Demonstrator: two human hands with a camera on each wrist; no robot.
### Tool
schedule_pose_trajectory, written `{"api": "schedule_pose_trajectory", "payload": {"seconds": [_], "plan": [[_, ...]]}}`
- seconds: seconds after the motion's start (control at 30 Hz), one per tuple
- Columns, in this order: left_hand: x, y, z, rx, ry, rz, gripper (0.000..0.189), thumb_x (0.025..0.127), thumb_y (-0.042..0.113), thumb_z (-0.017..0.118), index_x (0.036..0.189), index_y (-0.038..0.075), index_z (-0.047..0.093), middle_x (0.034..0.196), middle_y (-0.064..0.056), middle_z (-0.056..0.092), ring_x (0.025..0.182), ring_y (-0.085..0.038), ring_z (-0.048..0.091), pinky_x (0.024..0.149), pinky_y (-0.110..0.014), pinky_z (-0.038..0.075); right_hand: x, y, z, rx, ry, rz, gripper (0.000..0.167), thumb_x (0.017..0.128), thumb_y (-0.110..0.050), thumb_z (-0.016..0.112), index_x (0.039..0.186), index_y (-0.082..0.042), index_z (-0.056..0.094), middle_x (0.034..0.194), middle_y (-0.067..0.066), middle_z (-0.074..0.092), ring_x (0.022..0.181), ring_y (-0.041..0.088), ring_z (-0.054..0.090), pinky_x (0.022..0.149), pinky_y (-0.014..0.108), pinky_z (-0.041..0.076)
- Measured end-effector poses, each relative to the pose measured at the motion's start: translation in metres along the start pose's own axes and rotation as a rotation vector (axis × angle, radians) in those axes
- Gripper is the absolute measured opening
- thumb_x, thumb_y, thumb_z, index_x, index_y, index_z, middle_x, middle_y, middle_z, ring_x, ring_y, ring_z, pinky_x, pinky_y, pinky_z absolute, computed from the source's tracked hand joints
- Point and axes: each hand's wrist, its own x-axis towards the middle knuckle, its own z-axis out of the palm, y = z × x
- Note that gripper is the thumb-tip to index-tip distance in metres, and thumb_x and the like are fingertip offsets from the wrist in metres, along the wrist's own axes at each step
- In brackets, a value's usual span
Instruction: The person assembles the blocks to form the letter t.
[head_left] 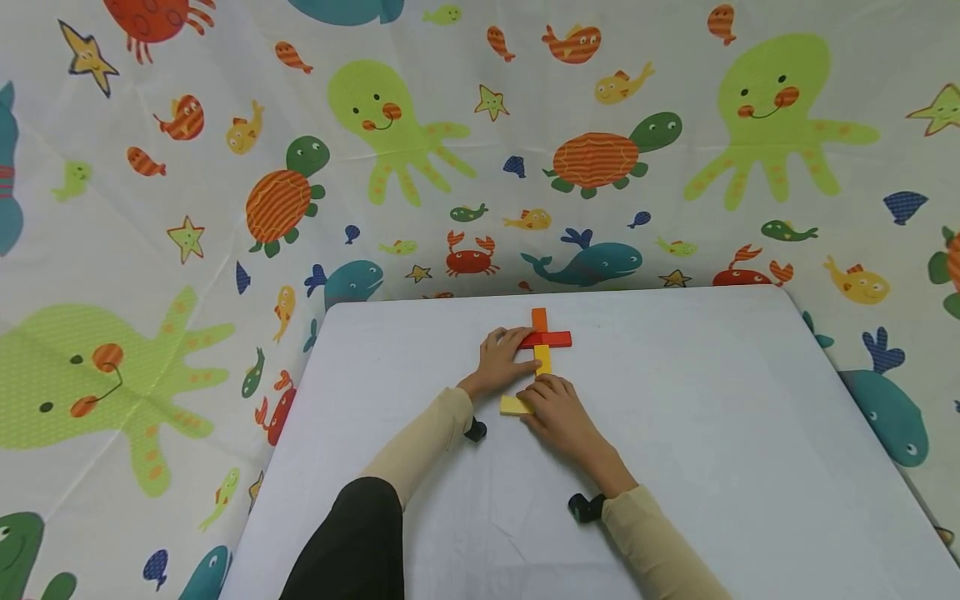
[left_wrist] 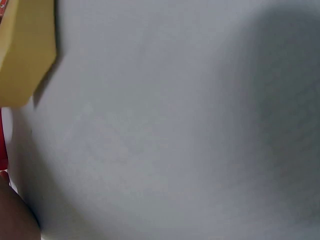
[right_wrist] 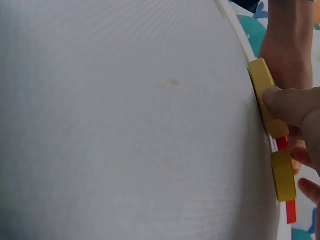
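Several wooden blocks lie in a cross-like row on the white table. At its far end is an orange block (head_left: 539, 320), then red blocks (head_left: 557, 339) laid crosswise, then a yellow block (head_left: 542, 358) pointing toward me. My left hand (head_left: 498, 363) reaches in from the left, fingertips at the red blocks' left end and thumb against the yellow block. Closer to me, a pale yellow block (head_left: 514, 406) lies crosswise, its right part covered by my right hand (head_left: 562, 418). In the right wrist view, the right thumb presses this block's (right_wrist: 259, 90) near side.
The white table (head_left: 697, 433) has its far edge against a curtain (head_left: 517, 192) printed with sea animals. Black wrist devices (head_left: 585, 507) sit at both cuffs. A dark sleeve (head_left: 352, 542) covers part of the near left table.
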Motion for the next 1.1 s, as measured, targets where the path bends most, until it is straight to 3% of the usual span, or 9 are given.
{"api": "schedule_pose_trajectory", "payload": {"seconds": [0.37,1.1], "plan": [[0.000,0.001,-0.001,-0.001,0.000,0.022,0.076,0.099,0.056,0.062,0.164,0.027,0.033,0.170,-0.003,0.034,0.155,-0.040,0.018,0.126,-0.064,0.013,-0.005,0.003,-0.014,0.002,-0.008,0.021,0.037,0.094,-0.028,0.079,0.127,-0.016,0.070,0.127,0.006,0.070,0.131,0.030,0.054,0.114,0.054,0.041],[0.001,0.001,-0.003,0.005,-0.031,-0.015,0.077,0.099,0.057,0.062,0.164,0.030,0.032,0.171,-0.002,0.032,0.157,-0.039,0.017,0.128,-0.063,0.010,-0.027,0.034,-0.045,0.011,-0.023,0.181,0.040,0.092,-0.023,0.081,0.130,-0.015,0.070,0.129,0.006,0.070,0.132,0.034,0.053,0.111,0.060,0.044]]}}
